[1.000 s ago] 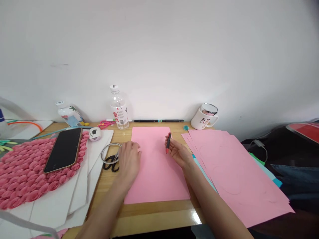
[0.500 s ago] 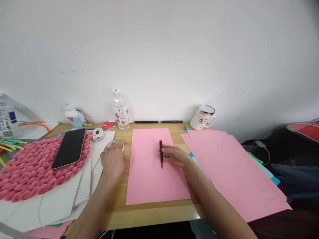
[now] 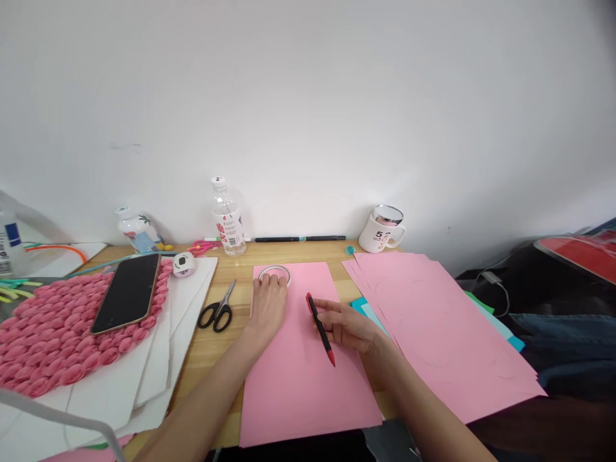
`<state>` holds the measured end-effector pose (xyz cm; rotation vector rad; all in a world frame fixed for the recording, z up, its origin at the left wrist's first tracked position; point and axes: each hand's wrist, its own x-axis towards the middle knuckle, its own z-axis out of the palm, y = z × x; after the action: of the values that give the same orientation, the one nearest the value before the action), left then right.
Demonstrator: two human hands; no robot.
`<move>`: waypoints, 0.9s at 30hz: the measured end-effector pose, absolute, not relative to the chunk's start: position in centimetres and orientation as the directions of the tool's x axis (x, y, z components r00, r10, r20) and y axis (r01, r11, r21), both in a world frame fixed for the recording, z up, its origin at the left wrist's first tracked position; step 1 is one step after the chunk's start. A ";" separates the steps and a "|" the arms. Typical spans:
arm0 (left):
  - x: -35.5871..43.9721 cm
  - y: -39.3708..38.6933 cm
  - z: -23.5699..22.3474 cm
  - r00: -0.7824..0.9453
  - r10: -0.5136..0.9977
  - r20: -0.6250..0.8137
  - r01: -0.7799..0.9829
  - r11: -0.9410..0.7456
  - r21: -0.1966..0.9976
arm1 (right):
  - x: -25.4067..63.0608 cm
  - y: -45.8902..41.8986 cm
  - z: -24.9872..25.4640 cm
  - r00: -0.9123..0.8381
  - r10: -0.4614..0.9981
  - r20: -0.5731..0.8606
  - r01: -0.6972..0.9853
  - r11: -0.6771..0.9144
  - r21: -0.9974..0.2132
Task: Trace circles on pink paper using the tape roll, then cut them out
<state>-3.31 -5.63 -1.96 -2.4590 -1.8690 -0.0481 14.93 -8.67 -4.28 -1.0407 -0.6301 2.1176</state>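
A pink sheet of paper (image 3: 308, 398) lies on the wooden table in front of me. On its far left corner sits a pale ring (image 3: 274, 267), and the fingers of my left hand (image 3: 268, 303) are curled over its near side, partly hiding it. My right hand (image 3: 347, 326) holds a black pen with red ends (image 3: 321, 330) between thumb and fingers, over the paper's right half, its red tip pointing down toward me. Black-handled scissors (image 3: 218, 313) lie on the wood left of the sheet.
At left, a phone (image 3: 128, 292) rests on a mat of pink paper rosettes (image 3: 62, 346). A plastic bottle (image 3: 228, 221) and a white mug (image 3: 382, 232) stand by the wall, with black pens (image 3: 301, 239) between. More pink sheets (image 3: 433, 327) are stacked at right.
My left hand has taken the ring from beside the scissors and moved it right onto the pink paper, uncovering the scissors. The pen in my right hand has turned its tip downward.
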 end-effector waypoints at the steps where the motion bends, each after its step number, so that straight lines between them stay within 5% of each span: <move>1: -3.2 -5.6 -2.3 0.273 0.960 0.065 0.962 -0.273 -0.015 | 15.0 -8.6 -4.2 -0.456 0.745 -0.487 -0.353 -0.654 -0.669; 7: -3.9 -5.2 -3.6 0.226 0.967 0.120 0.970 -0.235 0.066 | 15.3 -7.9 -4.7 -0.514 0.709 -0.484 -0.303 -0.677 -0.670; 11: -4.2 -4.6 -4.7 0.261 0.933 0.248 0.942 -0.302 0.145 | 15.1 -6.1 -5.4 -0.460 0.743 -0.485 -0.420 -0.664 -0.618; 15: -4.0 -4.4 -5.7 0.322 0.895 0.309 0.925 -0.367 0.100 | 13.6 -2.4 -5.1 -0.232 0.873 -0.428 -0.631 -0.470 -0.617; 20: -3.7 -4.5 -5.8 0.298 0.921 0.250 0.946 -0.320 0.051 | 10.1 2.9 -5.1 0.079 0.960 -0.267 -0.602 -0.167 -0.781; 27: -4.1 -4.5 -5.8 0.236 0.944 0.231 0.967 -0.252 0.042 | 6.5 7.2 -7.7 0.085 0.984 -0.155 -0.573 -0.079 -0.816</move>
<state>-4.06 -4.53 -5.75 -2.3818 -1.8497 -0.3180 6.49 7.16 -7.66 -0.8937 -0.6052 1.4291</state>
